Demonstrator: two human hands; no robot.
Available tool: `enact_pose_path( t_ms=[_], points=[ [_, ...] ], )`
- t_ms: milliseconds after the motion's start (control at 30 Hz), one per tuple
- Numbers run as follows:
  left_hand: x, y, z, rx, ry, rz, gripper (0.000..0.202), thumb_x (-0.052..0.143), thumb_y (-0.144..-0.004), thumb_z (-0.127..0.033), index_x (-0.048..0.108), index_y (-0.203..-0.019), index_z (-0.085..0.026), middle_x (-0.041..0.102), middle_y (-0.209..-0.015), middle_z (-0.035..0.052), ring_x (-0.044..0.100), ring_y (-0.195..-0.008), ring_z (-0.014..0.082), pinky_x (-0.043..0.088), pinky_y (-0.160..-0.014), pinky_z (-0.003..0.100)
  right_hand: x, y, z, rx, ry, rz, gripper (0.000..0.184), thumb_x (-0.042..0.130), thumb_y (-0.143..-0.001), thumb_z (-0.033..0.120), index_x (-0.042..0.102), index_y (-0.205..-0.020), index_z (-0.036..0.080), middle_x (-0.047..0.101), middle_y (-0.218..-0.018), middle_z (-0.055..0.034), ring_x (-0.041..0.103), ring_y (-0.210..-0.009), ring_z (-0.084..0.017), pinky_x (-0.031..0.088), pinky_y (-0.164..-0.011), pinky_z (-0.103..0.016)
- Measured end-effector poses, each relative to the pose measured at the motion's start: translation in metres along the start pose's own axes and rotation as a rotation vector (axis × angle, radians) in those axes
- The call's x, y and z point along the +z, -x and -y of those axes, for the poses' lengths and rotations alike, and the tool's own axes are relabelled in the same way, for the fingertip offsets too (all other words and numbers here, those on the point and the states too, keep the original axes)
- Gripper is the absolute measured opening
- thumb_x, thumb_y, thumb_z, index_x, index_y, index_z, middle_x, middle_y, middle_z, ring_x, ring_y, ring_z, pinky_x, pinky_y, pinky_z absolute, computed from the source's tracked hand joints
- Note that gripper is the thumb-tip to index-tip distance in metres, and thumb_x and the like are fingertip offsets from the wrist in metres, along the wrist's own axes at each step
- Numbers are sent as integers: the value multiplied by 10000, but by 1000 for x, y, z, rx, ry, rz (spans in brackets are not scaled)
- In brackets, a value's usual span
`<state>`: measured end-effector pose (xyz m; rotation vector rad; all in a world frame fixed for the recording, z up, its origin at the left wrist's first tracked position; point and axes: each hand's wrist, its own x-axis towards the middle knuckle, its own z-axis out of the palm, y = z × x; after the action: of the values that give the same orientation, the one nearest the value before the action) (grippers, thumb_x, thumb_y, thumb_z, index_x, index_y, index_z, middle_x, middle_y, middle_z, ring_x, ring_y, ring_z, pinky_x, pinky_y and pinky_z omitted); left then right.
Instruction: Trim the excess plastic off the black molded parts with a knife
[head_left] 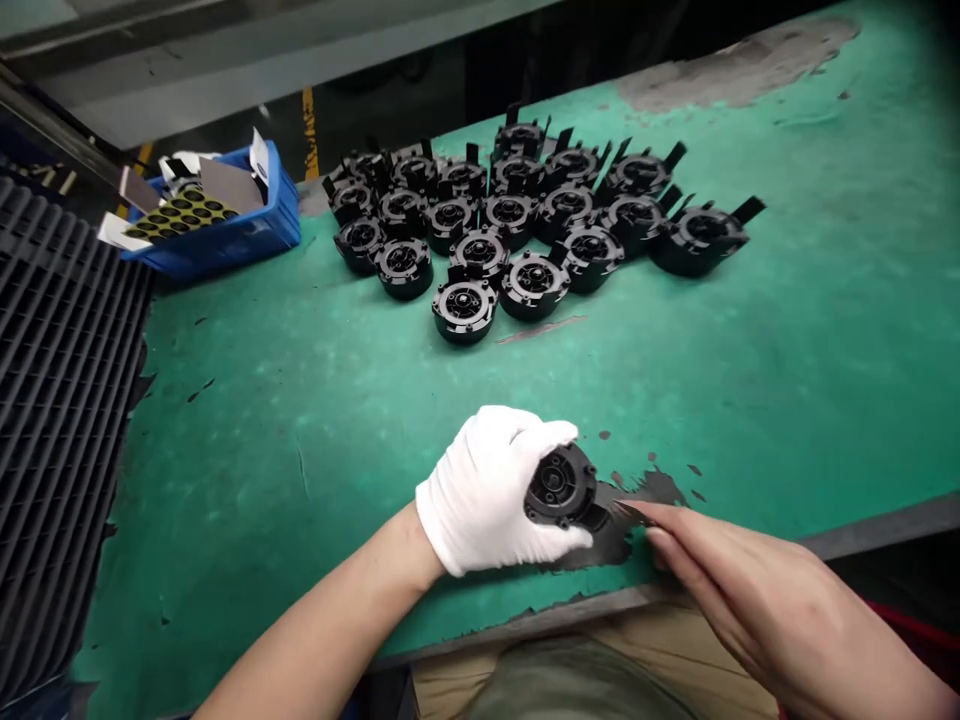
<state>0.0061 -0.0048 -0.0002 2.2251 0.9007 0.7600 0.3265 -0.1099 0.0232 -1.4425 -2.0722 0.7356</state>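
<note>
A black housing is held by the gloved left hand, a pointed tool by the right hand; beyond the grip, clustered housings are seen across open green bench, a blue bin far left; the bench edge is met just nearer

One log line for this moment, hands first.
left hand: gloved, gripping round black part | right hand: bare, holding pointed tool | beyond: similar parts, blue bin
</note>
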Motion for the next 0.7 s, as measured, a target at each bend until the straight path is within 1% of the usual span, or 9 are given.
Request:
enact_pose_path(
  t_ms=[33,100,200,267,367,500,600,633,700],
  points=[
    [1,1,-3,20,3,-16,934,994,-1006,-735,721,-1732,-216,861,-1450,208,859,-1328,439,738,-1187,598,-1,0,0,-22,13,-8,329,712,-1257,411,925,-1505,385,989,-1215,-34,958,-920,-282,791,-854,-373],
    [1,1,-10,31,13,-38,846,958,-1063,-627,693,-1753,-216,853,-1484,205,859,-1348,420,744,-1194,574,-3,-3,3,-46,22,3,363,726,-1243,355,904,-1557,392,982,-1183,-29,948,-897,-264,772,-818,-346],
    [-2,-2,-18,1,35,-53,792,978,-1068,-532,686,-1739,-227,817,-1642,217,851,-1467,410,743,-1259,539,-6,-6,8,-46,-6,101,496,720,-1229,303,841,-1690,436,971,-1155,-18,937,-878,-260,745,-752,-333],
    [-5,-5,-20,-4,67,-24,767,992,-1061,-486,696,-1716,-221,780,-1751,233,838,-1550,429,729,-1310,554,-8,-3,8,-36,-28,163,582,675,-1232,276,796,-1766,473,967,-1126,-11,930,-857,-266,742,-737,-337],
    [-5,-10,-18,0,178,68,753,990,-1059,-459,707,-1713,-218,799,-1759,229,850,-1559,458,712,-1354,618,-9,8,5,-23,-22,168,687,628,-1211,231,743,-1837,491,974,-1162,-16,941,-899,-277,758,-780,-338],
    [-2,-16,-17,-64,322,147,646,973,-1052,-375,782,-1660,-272,849,-1679,171,844,-1571,459,691,-1398,649,-15,18,1,-55,58,180,769,640,-1175,167,695,-1893,438,985,-1270,-45,955,-998,-292,781,-874,-339],
    [-3,-17,-18,-84,319,163,566,952,-1066,-353,821,-1612,-280,869,-1613,156,845,-1559,441,708,-1382,629,-20,8,3,-131,137,227,760,637,-1169,137,682,-1894,360,981,-1335,-72,960,-1061,-293,786,-909,-332],
    [-4,-17,-19,-79,292,169,559,946,-1075,-361,817,-1612,-270,872,-1604,159,847,-1552,429,714,-1373,615,-21,2,5,-163,157,236,724,622,-1168,119,701,-1859,319,977,-1329,-82,960,-1062,-281,782,-913,-321],
    [-7,-17,-20,-58,226,184,586,947,-1083,-383,794,-1632,-248,873,-1595,167,857,-1522,403,725,-1349,586,-21,-11,11,-201,147,226,557,594,-1188,102,765,-1695,256,966,-1236,-77,948,-990,-237,758,-869,-276]
  ],
)
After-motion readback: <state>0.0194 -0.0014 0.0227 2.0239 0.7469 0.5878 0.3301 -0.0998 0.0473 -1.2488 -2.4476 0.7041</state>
